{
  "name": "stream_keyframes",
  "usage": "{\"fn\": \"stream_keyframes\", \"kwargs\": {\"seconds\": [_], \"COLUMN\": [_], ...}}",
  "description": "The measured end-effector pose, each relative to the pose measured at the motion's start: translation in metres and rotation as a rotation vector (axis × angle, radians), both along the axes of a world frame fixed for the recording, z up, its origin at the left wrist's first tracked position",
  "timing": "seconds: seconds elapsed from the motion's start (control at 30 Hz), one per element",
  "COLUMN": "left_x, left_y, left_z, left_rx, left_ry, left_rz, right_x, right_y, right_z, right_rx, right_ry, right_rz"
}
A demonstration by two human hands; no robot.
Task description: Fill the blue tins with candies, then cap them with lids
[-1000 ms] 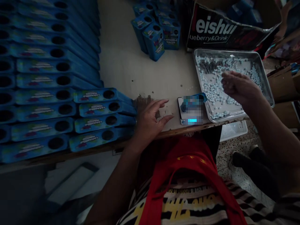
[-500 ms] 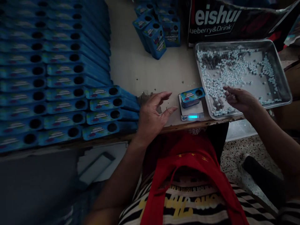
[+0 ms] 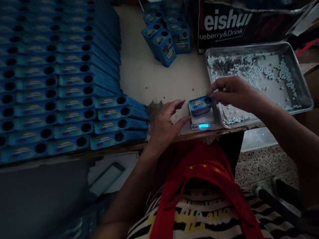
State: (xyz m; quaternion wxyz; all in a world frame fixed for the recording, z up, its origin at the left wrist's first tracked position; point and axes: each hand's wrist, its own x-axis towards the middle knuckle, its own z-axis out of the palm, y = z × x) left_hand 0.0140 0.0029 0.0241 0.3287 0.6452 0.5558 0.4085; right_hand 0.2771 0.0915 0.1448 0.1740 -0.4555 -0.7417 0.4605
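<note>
A blue candy box (image 3: 200, 105) with a dark round hole at its right end lies on a small white digital scale (image 3: 199, 121), whose display glows blue. My right hand (image 3: 233, 93) is at the right end of the box, its fingers drawn together by the hole; what they hold, if anything, is hidden. My left hand (image 3: 168, 122) stands open just left of the scale, thumb and fingers apart and nothing between them. To the right, a metal tray (image 3: 302, 84) holds loose pale-blue round candies (image 3: 264, 71), partly behind my right hand.
Stacked rows of blue boxes (image 3: 72, 79) fill the left of the table (image 3: 139, 74). Several more boxes (image 3: 165, 46) stand upright at the back. Behind the tray is a black printed bag (image 3: 226, 26). The table's worn front edge (image 3: 184, 136) runs close to my red apron (image 3: 194, 159).
My right hand has moved left from over the candy tray to the hole end of the box. My left hand stays open beside the scale.
</note>
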Motion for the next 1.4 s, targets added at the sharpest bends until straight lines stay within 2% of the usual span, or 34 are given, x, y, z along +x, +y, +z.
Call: {"fn": "stream_keyframes", "kwargs": {"seconds": [0.1, 0.27, 0.47, 0.6, 0.67, 0.7, 0.8, 0.87, 0.97, 1.03, 1.1, 1.23, 1.4], "left_x": [-0.004, -0.013, -0.017, -0.021, -0.023, -0.024, -0.025, -0.024, -0.019, -0.014, -0.010, -0.007, -0.008], "left_y": [0.001, 0.001, 0.002, 0.003, 0.003, 0.002, -0.001, -0.002, -0.003, -0.002, -0.002, -0.005, -0.008], "left_z": [-0.003, -0.005, -0.007, -0.008, -0.007, -0.005, -0.001, 0.002, 0.002, 0.001, 0.000, 0.002, 0.009], "left_rx": [-0.009, -0.014, 0.007, 0.013, 0.015, 0.018, 0.028, 0.036, 0.047, 0.055, 0.062, 0.053, 0.030], "left_ry": [-0.001, 0.009, 0.009, 0.015, 0.020, 0.023, 0.018, 0.009, 0.009, 0.009, 0.003, -0.001, 0.036], "left_rz": [0.003, -0.014, -0.036, -0.037, -0.038, -0.038, -0.034, -0.036, -0.050, -0.062, -0.072, -0.062, -0.033], "right_x": [-0.014, -0.030, -0.035, -0.031, -0.021, -0.012, 0.028, 0.059, 0.093, 0.099, 0.095, 0.069, 0.036], "right_y": [0.001, 0.003, 0.005, 0.009, 0.015, 0.019, 0.029, 0.030, 0.018, 0.006, -0.004, -0.008, 0.004], "right_z": [0.010, 0.024, 0.028, 0.029, 0.027, 0.024, 0.004, -0.016, -0.042, -0.050, -0.051, -0.038, -0.021], "right_rx": [0.246, 0.347, 0.366, 0.288, 0.182, 0.113, -0.109, -0.270, -0.529, -0.622, -0.624, -0.553, -0.387], "right_ry": [-0.297, -0.609, -0.705, -0.589, -0.432, -0.319, 0.083, 0.255, 0.351, 0.388, 0.399, 0.369, 0.316], "right_rz": [0.154, 0.301, 0.284, 0.207, 0.088, -0.021, -0.500, -0.769, -0.936, -0.939, -0.892, -0.725, -0.488]}}
